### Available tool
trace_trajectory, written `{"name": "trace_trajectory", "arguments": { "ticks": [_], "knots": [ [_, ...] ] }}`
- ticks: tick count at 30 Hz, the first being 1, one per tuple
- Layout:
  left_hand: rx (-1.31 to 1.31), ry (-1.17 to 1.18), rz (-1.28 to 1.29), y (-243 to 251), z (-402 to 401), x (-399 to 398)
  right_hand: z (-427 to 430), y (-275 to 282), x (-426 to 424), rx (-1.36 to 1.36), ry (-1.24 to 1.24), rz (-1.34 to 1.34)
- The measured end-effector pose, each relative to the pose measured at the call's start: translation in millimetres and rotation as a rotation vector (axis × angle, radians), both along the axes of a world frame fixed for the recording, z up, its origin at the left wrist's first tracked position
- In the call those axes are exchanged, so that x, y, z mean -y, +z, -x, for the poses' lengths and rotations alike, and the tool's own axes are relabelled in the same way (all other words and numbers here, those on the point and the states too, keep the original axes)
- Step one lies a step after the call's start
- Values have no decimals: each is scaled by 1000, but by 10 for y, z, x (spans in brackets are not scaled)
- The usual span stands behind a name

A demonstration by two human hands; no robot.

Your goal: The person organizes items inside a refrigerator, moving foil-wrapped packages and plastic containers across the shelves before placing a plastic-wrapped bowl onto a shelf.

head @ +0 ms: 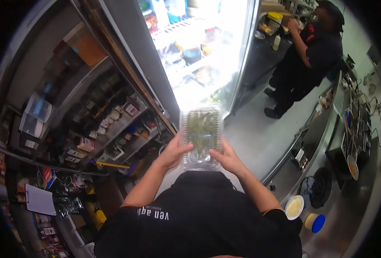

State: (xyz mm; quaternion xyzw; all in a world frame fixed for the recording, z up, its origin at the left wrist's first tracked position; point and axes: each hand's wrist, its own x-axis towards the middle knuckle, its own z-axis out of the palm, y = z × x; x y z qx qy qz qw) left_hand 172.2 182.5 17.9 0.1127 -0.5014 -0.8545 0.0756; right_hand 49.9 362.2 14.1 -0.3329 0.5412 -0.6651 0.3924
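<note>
Both my hands hold a clear plastic clamshell container (200, 137) in front of my chest. Through its lid I see green leafy contents, probably herbs, and a thin blue line crosses the middle. My left hand (174, 151) grips the left side with the thumb on top. On the opposite side, my right hand (228, 158) holds it the same way; the fingers beneath are hidden. Just beyond the container stands a brightly lit refrigerator (190, 64), its interior exposed and partly washed out by glare, with wire shelves full of food.
Shelving (113, 124) with jars and tubs runs along the left. A co-worker (306, 54) stands at a dark worktable (268, 61) at the upper right. Along the right, a steel counter (332, 222) bears a bowl (294, 207) and a blue-lidded tub (314, 223). A clipboard (40, 200) is at lower left.
</note>
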Motion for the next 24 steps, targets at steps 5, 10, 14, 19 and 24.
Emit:
{"name": "trace_trajectory", "arguments": {
  "ticks": [5, 10, 14, 19, 24],
  "knots": [
    [-9, 160, -41, 101, -534, 267, 199, 567, 510, -696, -47, -78],
    [-99, 516, -193, 116, -918, 497, 393, 1154, 1364, -1367, -316, 558],
    [-107, 666, -200, 266, -1050, 473, 305, 1342, 1923, -2051, -157, 563],
    [-68, 795, -219, 166, -1155, 396, 237, 1050, 2278, -2313, 16, 278],
    [-36, 830, -231, 135, -1154, 307, 267, 791, 2399, -2304, -38, 267]
  ]
}}
